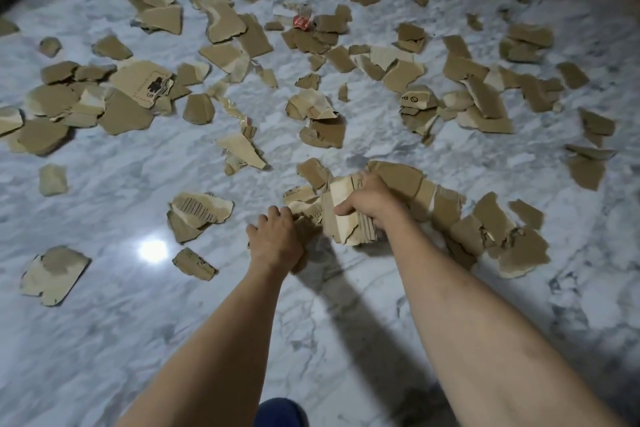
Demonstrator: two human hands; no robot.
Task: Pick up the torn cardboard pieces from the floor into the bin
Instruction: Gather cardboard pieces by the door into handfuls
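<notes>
Dozens of torn brown cardboard pieces lie scattered across the glossy white-and-grey marble floor, thickest toward the far side and thinning nearer to me.

Item, right hand: I have it closed around a thick stack of torn tan cardboard pieces, thumb on the near face, fingers wrapped over the top. The stack stands on edge, just above or on the floor; I cannot tell which.

Item, left hand: palm down, fingers curled over a darker scrap of brown cardboard just beside the stack. I see contact, but I cannot tell whether the fingers have truly closed on it.

Item, a row of overlapping brown cardboard fragments runs to the right of my right hand, touching one another.

Item, a pale piece with exposed corrugated ribbing lies left of my left hand, apart from it.

Item, a small brown shard sits nearer to me, beside a bright round light reflection.

Item, a printed piece with a black pictogram, far left.

Item, a small red scrap among the far pieces.

Item, dark blue fabric at the bottom edge.

No bin shows in this view.
</notes>
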